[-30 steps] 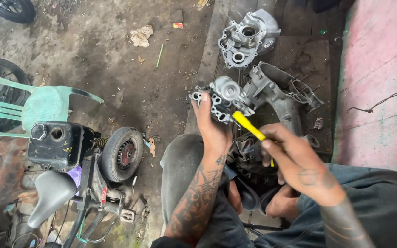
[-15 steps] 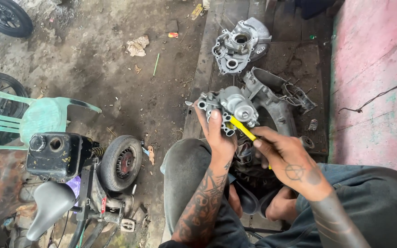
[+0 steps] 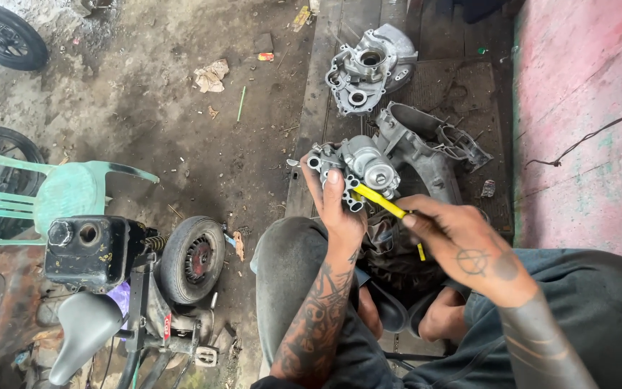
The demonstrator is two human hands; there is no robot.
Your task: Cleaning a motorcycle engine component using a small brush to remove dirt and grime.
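My left hand (image 3: 338, 205) grips a grey metal engine part (image 3: 360, 169) from below, holding it up over my knees. My right hand (image 3: 462, 241) holds a thin yellow-handled tool (image 3: 379, 202), its tip against the lower side of that part. Both forearms are tattooed. I am sitting low with my legs bent under the work.
Two more grey engine casings lie ahead: one at the back (image 3: 368, 68), a longer one (image 3: 426, 148) on a dark mat. At the left stand a small stripped-down bike (image 3: 109, 274) with a little wheel (image 3: 192, 259), a green plastic chair (image 3: 66, 191) and a tyre (image 3: 1, 36). A pink wall (image 3: 584, 108) rises at right.
The view has drifted a little, and the engine part and both hands sit slightly lower in view. My right hand has brought the yellow tool closer against the part.
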